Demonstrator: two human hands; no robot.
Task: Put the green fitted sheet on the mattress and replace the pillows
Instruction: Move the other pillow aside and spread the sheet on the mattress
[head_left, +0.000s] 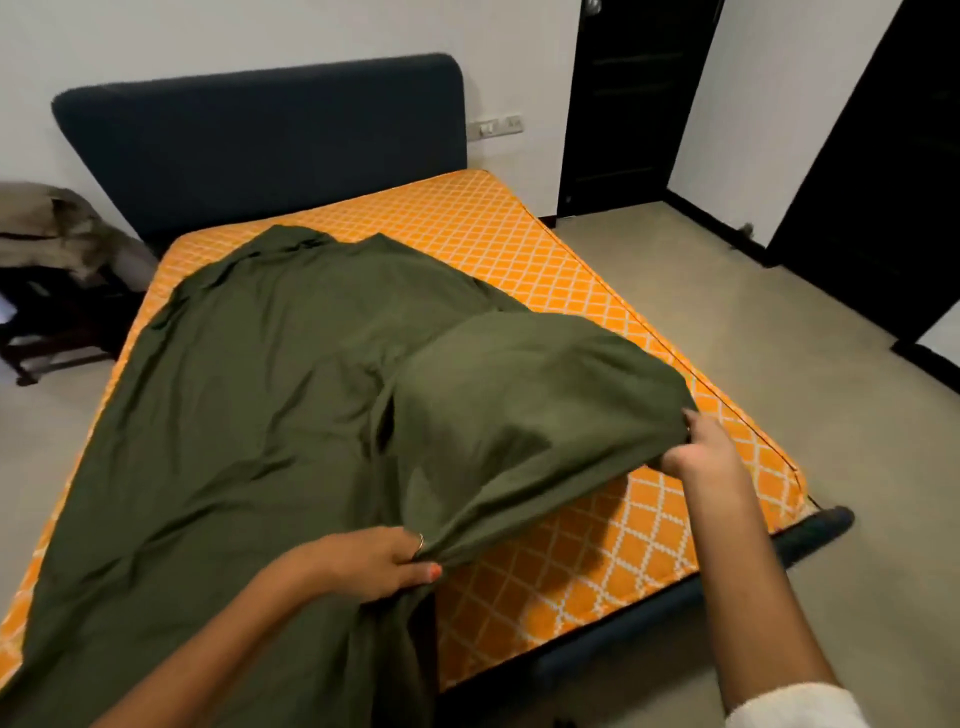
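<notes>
The left hand (374, 558) pinches a gathered edge of the soft, matte olive-green fitted sheet (249, 395) between curled fingers and thumb, a thin ring on one finger. The right hand (698, 447) grips the same edge farther right, lifting the cloth into a taut, billowed fold clear of the bed. The rest of the sheet lies rumpled across the left and middle of the rectangular orange mattress with a white quilted lattice pattern (545, 260), whose right side shows bare. Behind stands a rounded dark-blue upholstered headboard (260, 140).
</notes>
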